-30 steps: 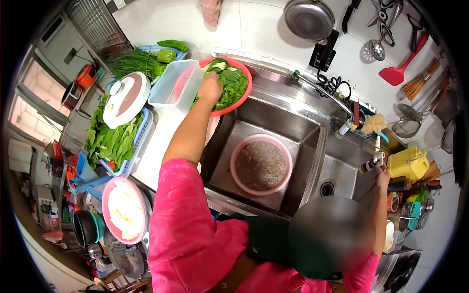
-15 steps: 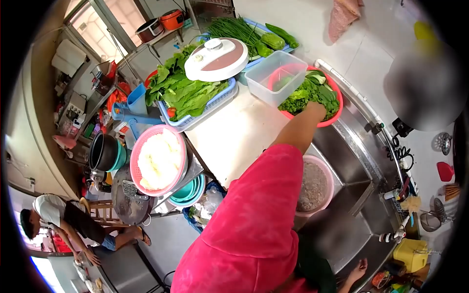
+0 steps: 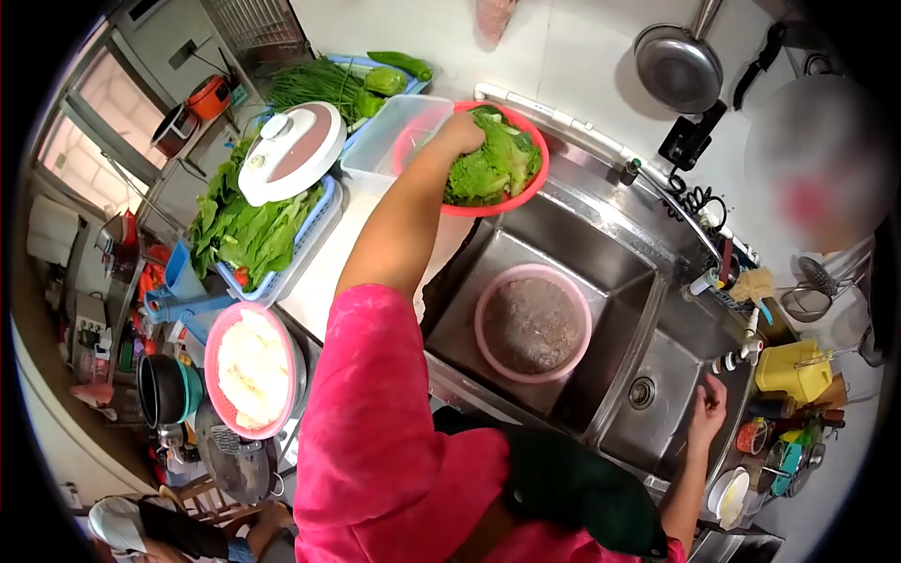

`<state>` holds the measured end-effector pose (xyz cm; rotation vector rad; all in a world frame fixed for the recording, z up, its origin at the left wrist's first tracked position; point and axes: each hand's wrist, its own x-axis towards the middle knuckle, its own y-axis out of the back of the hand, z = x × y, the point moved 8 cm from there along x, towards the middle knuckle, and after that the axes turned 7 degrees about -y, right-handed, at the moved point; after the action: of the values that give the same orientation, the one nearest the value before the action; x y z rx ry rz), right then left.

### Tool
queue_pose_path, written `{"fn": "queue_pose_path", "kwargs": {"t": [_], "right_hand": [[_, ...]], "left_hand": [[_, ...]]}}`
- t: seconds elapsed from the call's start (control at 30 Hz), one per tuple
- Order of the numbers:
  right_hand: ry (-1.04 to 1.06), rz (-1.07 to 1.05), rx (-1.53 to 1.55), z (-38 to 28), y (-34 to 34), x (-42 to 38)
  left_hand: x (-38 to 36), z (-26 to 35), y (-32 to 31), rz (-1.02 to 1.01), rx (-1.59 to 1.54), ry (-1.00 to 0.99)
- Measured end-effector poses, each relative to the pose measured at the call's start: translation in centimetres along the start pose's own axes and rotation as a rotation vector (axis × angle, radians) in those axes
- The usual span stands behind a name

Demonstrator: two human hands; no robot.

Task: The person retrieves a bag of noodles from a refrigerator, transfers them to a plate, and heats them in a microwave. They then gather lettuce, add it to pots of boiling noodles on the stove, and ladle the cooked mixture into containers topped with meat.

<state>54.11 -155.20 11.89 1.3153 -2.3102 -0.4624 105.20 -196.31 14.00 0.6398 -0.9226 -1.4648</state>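
My left hand [image 3: 465,134] reaches into a red basin [image 3: 538,155] of leafy greens [image 3: 491,167], its fingers curled down into the lettuce-like leaves and partly hidden. Beside this wrist stands a clear plastic container [image 3: 383,141], tilted against the basin. My right hand [image 3: 710,413] hangs over the right sink bowl, near the tap [image 3: 737,357]; its fingers are loosely bent and apart, with nothing in them. In the left sink bowl [image 3: 469,296] sits a pink basin [image 3: 486,349] of cloudy, greyish water.
A blue basket [image 3: 298,246] of greens, topped by a white-and-brown lid [image 3: 293,153], stands on the counter. Nearby are a pink colander [image 3: 218,394] with pale food and a tray of chives [image 3: 314,92]. A pan [image 3: 678,70] hangs on the wall. Another person [image 3: 155,527] is at lower left.
The view has swung right, showing more of both sink bowls and my right arm. My left hand stays in the red basin, where lighter leaves now show on top.
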Motion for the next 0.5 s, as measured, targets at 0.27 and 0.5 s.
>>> {"fn": "queue_pose_path", "kwargs": {"t": [0.27,0.5], "right_hand": [[-0.045,-0.167,-0.074,-4.1,-4.7,-1.3],[-0.08,-0.177,-0.093,-4.3,-4.1,-3.5]], "left_hand": [[-2.9,4.8,3.2,0.374,0.416,-0.195],[-4.5,2.5,-3.1,0.041,0.582,-0.135]]}}
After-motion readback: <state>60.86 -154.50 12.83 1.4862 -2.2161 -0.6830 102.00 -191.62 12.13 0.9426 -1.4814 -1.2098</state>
